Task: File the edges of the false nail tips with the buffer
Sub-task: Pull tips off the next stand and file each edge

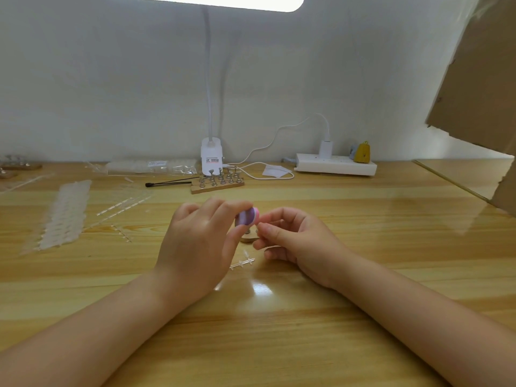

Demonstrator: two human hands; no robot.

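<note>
My left hand (201,241) grips a small purple and pink buffer (248,217) between thumb and fingers, just above the wooden table (363,247). My right hand (293,241) is close beside it, its thumb and forefinger pinched together at the buffer's edge; a clear nail tip there is too small to make out. Under the two hands sits a small round wooden stand (249,238). A clear sprue with nail tips (243,262) lies on the table just in front of the hands.
A wooden rack of metal nail holders (217,183) and black tweezers (170,184) lie behind the hands. Rows of clear nail tips (65,216) and empty sprues (122,205) are at the left. Lamp base (211,156), power strip (336,164) and cardboard (480,79) stand at the back and right.
</note>
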